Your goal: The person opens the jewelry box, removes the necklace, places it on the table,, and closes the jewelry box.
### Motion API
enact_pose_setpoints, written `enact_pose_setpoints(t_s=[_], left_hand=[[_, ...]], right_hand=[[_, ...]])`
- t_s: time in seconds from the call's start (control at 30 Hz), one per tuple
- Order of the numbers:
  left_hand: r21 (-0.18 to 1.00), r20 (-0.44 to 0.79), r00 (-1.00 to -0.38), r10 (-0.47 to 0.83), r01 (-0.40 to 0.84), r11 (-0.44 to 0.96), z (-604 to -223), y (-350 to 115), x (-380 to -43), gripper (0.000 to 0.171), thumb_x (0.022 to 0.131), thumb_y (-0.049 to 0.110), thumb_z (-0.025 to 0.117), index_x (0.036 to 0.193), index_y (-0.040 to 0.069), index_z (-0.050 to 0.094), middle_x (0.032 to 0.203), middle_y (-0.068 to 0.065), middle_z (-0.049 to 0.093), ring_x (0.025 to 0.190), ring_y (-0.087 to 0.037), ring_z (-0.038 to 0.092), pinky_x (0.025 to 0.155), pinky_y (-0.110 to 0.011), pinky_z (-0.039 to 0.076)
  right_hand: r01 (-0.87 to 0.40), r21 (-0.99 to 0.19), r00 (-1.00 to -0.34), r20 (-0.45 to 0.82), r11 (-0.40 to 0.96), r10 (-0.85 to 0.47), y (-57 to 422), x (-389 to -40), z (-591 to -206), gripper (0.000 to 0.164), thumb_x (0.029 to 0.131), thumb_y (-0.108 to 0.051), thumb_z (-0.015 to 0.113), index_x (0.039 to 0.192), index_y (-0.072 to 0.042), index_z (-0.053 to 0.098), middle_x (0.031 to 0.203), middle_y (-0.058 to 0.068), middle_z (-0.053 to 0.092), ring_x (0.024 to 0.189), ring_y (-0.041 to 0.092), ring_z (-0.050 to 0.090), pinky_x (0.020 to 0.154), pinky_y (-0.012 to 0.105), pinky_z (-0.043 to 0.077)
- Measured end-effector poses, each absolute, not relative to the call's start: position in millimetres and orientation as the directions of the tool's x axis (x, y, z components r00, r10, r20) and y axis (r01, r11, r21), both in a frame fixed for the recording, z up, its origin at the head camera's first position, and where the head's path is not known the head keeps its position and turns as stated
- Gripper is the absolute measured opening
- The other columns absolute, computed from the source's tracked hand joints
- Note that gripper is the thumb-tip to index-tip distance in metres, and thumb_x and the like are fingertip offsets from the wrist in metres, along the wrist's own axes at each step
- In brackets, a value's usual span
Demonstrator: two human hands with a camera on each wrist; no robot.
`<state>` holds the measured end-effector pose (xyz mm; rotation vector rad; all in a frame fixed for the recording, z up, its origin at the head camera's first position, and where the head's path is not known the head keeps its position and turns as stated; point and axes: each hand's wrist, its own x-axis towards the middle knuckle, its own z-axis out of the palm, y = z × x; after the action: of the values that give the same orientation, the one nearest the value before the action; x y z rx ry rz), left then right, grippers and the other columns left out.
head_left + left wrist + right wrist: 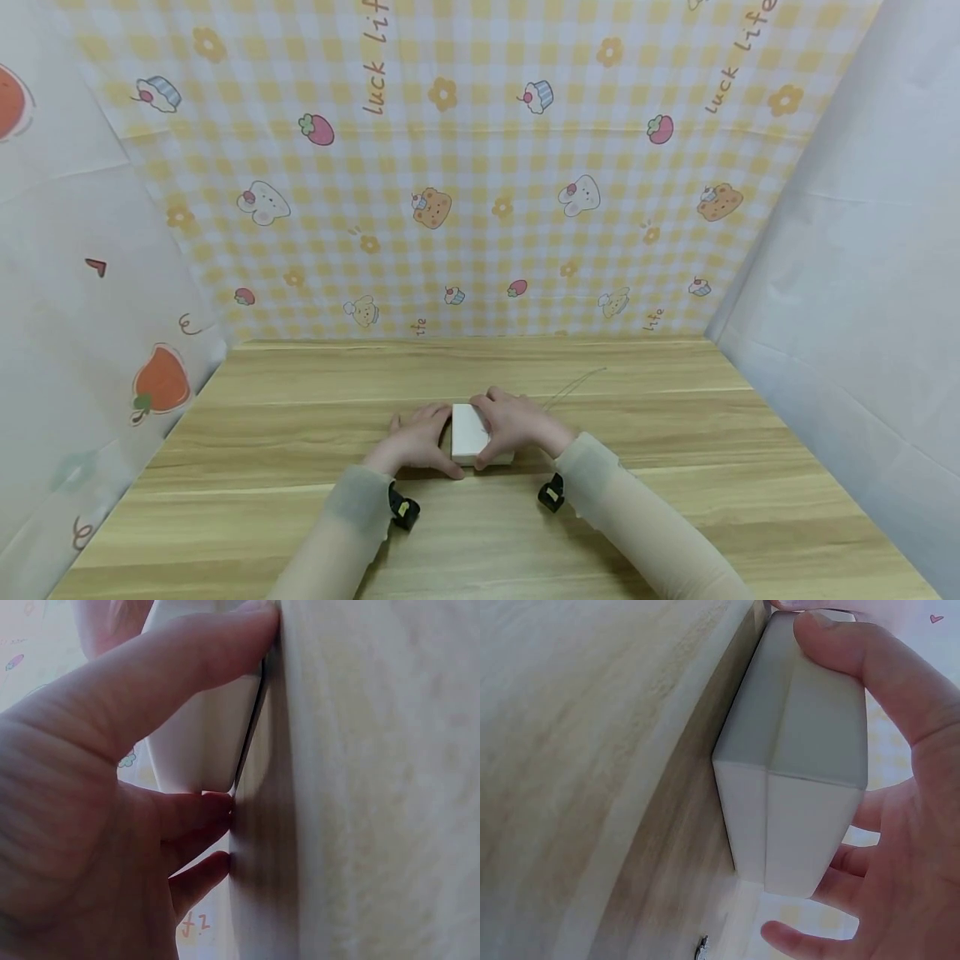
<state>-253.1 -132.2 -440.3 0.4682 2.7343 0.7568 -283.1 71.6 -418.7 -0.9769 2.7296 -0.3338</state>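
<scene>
A small white lidded box (467, 435) lies flat on the wooden table in front of me. My left hand (417, 442) is at its left end, thumb along the near side and fingers by the far left, holding it low. From above, my right hand (517, 423) spans the box's right part, with its thumb on the near face and fingers over the far edge. In the right wrist view a seam runs round the box (817, 731), and the right thumb (821, 634) presses the part above that seam. The lid sits on the base; what is inside is hidden.
A thin cord or chain (576, 386) lies on the table behind my right hand; a small metal piece (702, 948) shows in the right wrist view. A yellow checked cloth (480, 167) rises at the table's back edge, with pale cloths on both sides.
</scene>
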Motion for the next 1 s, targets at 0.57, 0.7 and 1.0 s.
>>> enact_pose_setpoints(t_s=[0.57,0.7,1.0], left_hand=[[0.53,-0.167,-0.909,0.383,0.245,0.812,-439.4,-131.9,-254.4,0.106,0.062,0.044,0.088,0.147,0.003,0.038,0.153,-0.011,0.033,0.141,-0.034,0.024,0.103,-0.075,0.005],[0.537,-0.168,-0.908,0.384,0.242,0.808,-441.6,-132.7,-255.5,0.105,0.062,0.042,0.09,0.145,0.003,0.04,0.151,-0.012,0.035,0.14,-0.034,0.026,0.103,-0.075,0.007],[0.56,-0.165,-0.886,0.433,0.277,0.781,-446.8,-137.6,-259.5,0.103,0.063,0.04,0.088,0.145,0.0,0.04,0.15,-0.015,0.036,0.137,-0.037,0.032,0.106,-0.069,0.016]], right_hand=[[-0.576,-0.297,-0.753,-0.171,0.762,-0.636,70.4,-287.3,-419.9,0.097,0.064,-0.048,0.085,0.144,-0.012,0.042,0.102,-0.003,0.052,0.081,0.012,0.05,0.068,0.029,0.045],[-0.564,-0.32,-0.75,-0.187,0.761,-0.634,70.1,-290.2,-422.7,0.097,0.064,-0.046,0.086,0.144,-0.012,0.041,0.105,-0.003,0.052,0.084,0.012,0.05,0.069,0.028,0.045],[-0.565,-0.36,-0.736,-0.187,0.743,-0.65,79.8,-287.6,-426.1,0.106,0.066,-0.044,0.086,0.149,-0.006,0.032,0.139,0.012,0.045,0.114,0.025,0.051,0.095,0.043,0.044]])
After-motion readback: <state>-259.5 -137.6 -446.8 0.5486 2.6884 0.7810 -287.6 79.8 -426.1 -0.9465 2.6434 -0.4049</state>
